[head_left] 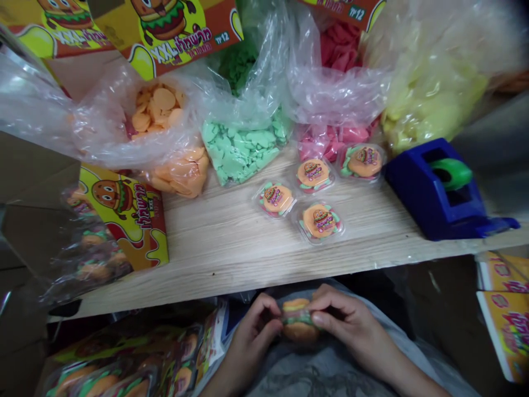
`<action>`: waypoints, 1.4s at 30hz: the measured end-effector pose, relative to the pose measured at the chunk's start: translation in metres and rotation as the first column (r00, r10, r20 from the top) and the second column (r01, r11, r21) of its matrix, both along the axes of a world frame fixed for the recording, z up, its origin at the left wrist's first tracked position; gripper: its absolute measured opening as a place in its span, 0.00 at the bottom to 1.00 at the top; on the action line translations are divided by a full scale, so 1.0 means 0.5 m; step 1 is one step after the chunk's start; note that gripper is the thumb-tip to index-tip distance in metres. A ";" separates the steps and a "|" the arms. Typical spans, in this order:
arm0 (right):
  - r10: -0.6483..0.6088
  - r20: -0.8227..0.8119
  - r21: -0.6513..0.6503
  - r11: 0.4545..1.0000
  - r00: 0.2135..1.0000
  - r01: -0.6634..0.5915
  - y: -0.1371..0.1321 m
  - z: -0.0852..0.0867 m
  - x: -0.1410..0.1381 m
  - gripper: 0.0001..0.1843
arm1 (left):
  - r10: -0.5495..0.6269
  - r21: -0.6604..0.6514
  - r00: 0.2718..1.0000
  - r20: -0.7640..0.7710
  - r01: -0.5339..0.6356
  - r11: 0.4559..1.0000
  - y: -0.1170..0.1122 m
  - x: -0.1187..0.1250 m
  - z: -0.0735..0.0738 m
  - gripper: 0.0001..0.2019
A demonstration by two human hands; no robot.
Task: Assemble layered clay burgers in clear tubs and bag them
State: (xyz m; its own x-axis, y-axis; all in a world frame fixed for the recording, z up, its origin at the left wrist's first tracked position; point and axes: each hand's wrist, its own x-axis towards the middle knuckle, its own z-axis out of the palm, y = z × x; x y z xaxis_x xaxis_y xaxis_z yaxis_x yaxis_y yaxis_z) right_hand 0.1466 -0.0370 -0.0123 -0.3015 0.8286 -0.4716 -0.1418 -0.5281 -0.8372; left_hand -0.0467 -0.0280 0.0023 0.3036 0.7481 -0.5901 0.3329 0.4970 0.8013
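Leftward, I remotely view a burger carton [126,212] near the wood-grain tabletop's [198,242] front edge, pale surface stretching right. Just off it, left hand [258,325] and right hand [347,317] pinch a marshmallow burger [299,322] between thumbs and fingers; a blue tape dispenser [413,187] stands farther right.

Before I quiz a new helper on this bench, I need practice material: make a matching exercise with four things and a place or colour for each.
Things:
1. Tape dispenser
2. Rightmost plastic bag
3. Burger-shaped sweet
4. Upright printed box

Places or colours:
A. Between the left hand and right hand
B. Yellow contents
C. Towards the left end of the table
D. Blue

Pairs: 1-D, 2-B, 3-A, 4-C
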 end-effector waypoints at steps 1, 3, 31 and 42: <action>-0.012 -0.016 -0.020 1.000 1.000 0.011 -0.002 0.000 0.004 0.07 | 0.041 -0.023 0.999 0.011 -0.041 0.999 -0.004 -0.001 -0.003 0.10; -0.036 -0.036 -0.055 0.998 0.999 0.034 -0.006 -0.003 0.013 0.07 | 0.088 -0.030 0.996 0.010 -0.087 0.996 -0.007 0.004 -0.006 0.11; 0.061 0.066 -0.017 0.998 0.996 -0.060 -0.009 0.005 0.022 0.12 | 0.022 -0.071 0.998 -0.063 -0.026 0.997 0.013 0.020 -0.011 0.06; 0.070 0.061 -0.057 0.996 0.996 -0.067 -0.021 0.005 0.046 0.11 | -0.041 0.034 0.995 -0.089 0.044 0.998 -0.004 0.038 -0.012 0.11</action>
